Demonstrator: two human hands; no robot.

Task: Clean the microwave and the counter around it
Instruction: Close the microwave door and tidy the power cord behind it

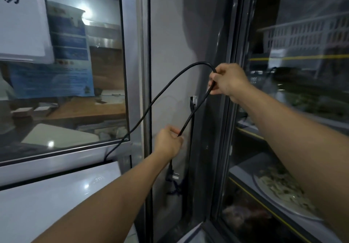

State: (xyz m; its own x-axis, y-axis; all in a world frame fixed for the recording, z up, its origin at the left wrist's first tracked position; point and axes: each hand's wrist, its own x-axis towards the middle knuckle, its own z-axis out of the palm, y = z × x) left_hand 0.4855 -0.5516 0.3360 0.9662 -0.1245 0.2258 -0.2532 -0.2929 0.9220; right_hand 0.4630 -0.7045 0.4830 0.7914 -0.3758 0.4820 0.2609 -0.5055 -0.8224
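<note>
Head view: black cord (166, 90) loops between left hand (169, 144) and right hand (229, 79) (plug probably below).

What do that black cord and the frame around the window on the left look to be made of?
The black cord, held by the left hand and right hand, looks like rubber or plastic-sheathed cable: matte and bending in a smooth loop. The window frame looks like brushed metal, perhaps aluminium or steel: silvery with soft streaked reflections.

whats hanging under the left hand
Below the left hand the black cord drops to its plug, dangling free beside the wall. The stretch inside the fist is hidden.
</note>
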